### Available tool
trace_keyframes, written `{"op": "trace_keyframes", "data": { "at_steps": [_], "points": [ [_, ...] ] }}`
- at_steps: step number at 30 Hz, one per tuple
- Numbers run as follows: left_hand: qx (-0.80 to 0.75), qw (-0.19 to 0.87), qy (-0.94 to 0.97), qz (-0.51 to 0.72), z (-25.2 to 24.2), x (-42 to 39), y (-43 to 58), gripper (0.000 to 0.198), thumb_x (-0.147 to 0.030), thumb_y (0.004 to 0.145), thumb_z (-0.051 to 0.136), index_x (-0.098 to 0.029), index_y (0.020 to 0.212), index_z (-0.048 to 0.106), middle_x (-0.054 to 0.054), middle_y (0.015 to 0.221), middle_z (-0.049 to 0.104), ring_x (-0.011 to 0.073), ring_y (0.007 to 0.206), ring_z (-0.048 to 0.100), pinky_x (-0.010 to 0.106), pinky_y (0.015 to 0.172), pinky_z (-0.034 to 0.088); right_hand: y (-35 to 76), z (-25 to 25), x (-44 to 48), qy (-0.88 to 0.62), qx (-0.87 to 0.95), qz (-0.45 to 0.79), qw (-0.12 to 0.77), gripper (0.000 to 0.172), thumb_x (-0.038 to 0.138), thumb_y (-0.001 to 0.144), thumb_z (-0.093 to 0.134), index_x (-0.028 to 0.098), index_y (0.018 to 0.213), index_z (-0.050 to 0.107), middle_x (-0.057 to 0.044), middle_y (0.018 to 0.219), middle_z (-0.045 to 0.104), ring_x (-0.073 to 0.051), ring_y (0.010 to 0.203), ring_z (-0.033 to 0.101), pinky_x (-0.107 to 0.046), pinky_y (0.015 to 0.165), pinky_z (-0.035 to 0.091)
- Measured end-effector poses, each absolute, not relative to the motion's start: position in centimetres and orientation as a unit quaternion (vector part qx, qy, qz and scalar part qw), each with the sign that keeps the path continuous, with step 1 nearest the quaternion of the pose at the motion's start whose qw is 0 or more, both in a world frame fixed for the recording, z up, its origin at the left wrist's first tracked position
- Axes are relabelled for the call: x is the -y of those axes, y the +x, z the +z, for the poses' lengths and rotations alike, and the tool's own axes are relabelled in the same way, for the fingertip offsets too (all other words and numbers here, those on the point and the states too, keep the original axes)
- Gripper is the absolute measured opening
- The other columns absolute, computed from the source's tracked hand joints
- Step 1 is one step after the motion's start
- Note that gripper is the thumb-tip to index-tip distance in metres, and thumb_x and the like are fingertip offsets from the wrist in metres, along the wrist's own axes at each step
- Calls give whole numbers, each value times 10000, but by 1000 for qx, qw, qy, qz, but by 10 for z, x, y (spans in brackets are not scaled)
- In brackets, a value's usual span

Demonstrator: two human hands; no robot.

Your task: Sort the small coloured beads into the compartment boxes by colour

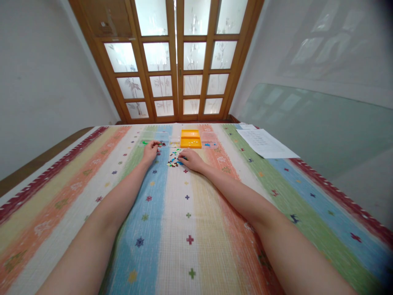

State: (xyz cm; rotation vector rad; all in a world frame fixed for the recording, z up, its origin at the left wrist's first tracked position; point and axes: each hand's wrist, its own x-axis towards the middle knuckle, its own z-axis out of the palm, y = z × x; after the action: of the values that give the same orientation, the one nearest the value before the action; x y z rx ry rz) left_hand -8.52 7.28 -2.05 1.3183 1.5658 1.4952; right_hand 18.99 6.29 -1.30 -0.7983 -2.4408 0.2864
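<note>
Small loose pieces [173, 162] in blue, green, brown, yellow and white lie in a pile on the striped tablecloth. Over the pile's right side is my right hand [190, 159], fingers bent together and down among the pieces; what they pinch is hidden. My left hand [150, 150] is at the front edge of a clear plastic box [144, 134] that holds green and dark brown pieces. Its thumb and fingertips are closed together, with a bit of green at the tips too small to name. Beyond the pile stands an open orange box [190, 134] with white pieces inside.
Right of the orange box, another clear box [211, 137] holds blue pieces. Yellowish pieces [174, 144] lie between the left clear box and the orange one. Printed paper sheets [267, 143] rest at the table's right. A glass-paned wooden door [178, 73] stands behind the table.
</note>
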Motion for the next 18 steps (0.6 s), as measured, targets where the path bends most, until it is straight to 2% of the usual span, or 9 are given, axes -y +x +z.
{"op": "trace_keyframes", "data": {
  "at_steps": [4, 9, 13, 18],
  "points": [
    [-589, 277, 498, 574, -25, -78, -95, 279, -209, 865, 548, -201, 1103, 694, 63, 1067, 749, 116, 649, 608, 249, 617, 553, 191, -14, -64, -290, 911, 102, 275, 175, 279, 1059, 634, 198, 1022, 784, -73, 1040, 757, -227, 990, 629, -325, 890, 450],
    [-619, 217, 491, 573, -30, -86, -119, 465, -151, 876, 510, -169, 1296, 709, 88, 1264, 759, 105, 617, 601, 259, 671, 553, 192, -15, -65, -269, 916, 94, 283, 171, 271, 1059, 633, 199, 1047, 788, -83, 1068, 757, -240, 1022, 635, -352, 926, 467],
    [-647, 214, 470, 561, -32, -89, -133, 588, -122, 880, 493, -146, 1448, 645, 107, 1399, 719, 91, 595, 583, 243, 651, 539, 190, -13, -61, -222, 932, 85, 273, 214, 274, 1076, 601, 227, 1168, 789, -99, 1214, 748, -254, 1164, 625, -403, 1042, 464],
    [-656, 242, 447, 558, -30, -88, -136, 644, -146, 931, 519, -149, 1574, 527, 137, 1479, 668, 81, 595, 580, 242, 659, 548, 184, -12, -58, -167, 953, 72, 242, 302, 304, 1119, 512, 256, 1226, 789, -89, 1345, 727, -251, 1299, 597, -445, 1148, 430]
  ]
}}
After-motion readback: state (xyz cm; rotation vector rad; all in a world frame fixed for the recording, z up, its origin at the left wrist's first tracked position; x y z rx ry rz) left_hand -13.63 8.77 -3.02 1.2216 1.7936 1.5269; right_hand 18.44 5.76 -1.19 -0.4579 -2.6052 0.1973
